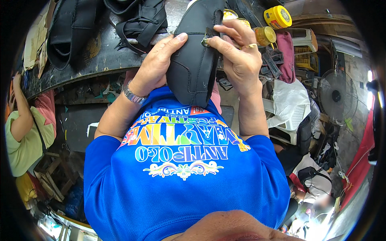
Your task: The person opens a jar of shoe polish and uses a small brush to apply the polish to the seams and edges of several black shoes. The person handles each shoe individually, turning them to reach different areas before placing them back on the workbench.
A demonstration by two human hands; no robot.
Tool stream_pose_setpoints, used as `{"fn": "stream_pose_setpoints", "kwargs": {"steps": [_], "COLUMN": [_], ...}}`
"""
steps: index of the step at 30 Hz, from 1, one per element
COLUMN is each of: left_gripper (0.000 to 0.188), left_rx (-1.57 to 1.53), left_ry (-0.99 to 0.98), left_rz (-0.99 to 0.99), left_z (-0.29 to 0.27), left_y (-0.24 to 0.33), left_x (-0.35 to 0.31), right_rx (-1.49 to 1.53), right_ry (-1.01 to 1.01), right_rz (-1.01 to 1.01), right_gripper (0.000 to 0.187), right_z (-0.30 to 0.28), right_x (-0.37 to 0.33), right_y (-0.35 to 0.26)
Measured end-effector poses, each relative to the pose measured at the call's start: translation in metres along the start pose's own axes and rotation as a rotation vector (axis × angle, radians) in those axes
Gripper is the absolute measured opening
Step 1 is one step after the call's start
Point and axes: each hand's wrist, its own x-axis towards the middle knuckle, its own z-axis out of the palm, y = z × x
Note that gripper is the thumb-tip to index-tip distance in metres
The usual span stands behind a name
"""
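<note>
A black shoe upper with stitched seams stands upright in front of my blue shirt, above the near edge of the dark workbench. My left hand grips its left side, thumb lying on the front face, other fingers hidden behind. At its upper right edge is my right hand, fingers bent and its index fingertip against a small shiny, yellowish-green bit on the upper. What that bit is cannot be made out, and the right thumb is hidden. More black shoe uppers lie on the bench to the left.
The dark workbench curves across the top. A yellow tub and an amber jar stand beyond my right hand. At right are a white plastic chair and a standing fan. Another person is at far left.
</note>
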Motion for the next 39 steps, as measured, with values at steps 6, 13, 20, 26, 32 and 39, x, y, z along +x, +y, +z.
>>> {"fn": "stream_pose_setpoints", "kwargs": {"steps": [6, 13, 20, 26, 32, 39], "left_gripper": [0.036, 0.041, 0.052, 0.05, 0.022, 0.013], "left_rx": [-0.048, -0.136, -0.25, 0.464, 1.257, 1.425], "left_ry": [-0.074, 0.087, -0.283, -0.14, -0.084, -0.135], "left_rz": [0.053, 0.092, 0.246, 0.489, 0.603, 0.775], "left_z": [0.004, 0.019, 0.037, 0.021, -0.015, -0.019], "left_y": [0.01, 0.024, 0.049, 0.027, -0.023, -0.037], "left_x": [-0.001, 0.005, 0.031, 0.052, 0.052, 0.054], "right_rx": [0.042, 0.357, 0.261, -0.143, -0.555, -0.891], "right_ry": [0.287, -0.114, -0.004, 0.054, -0.308, -0.482], "right_rz": [0.064, -0.025, -0.147, -0.063, 0.05, 0.11], "right_gripper": [0.052, 0.068, 0.049, 0.056, 0.071, 0.095], "right_z": [-0.018, -0.037, -0.047, -0.119, -0.159, -0.16], "right_x": [-0.006, -0.024, -0.001, 0.048, 0.115, 0.113], "right_y": [-0.009, -0.038, -0.041, 0.009, 0.138, 0.32]}}
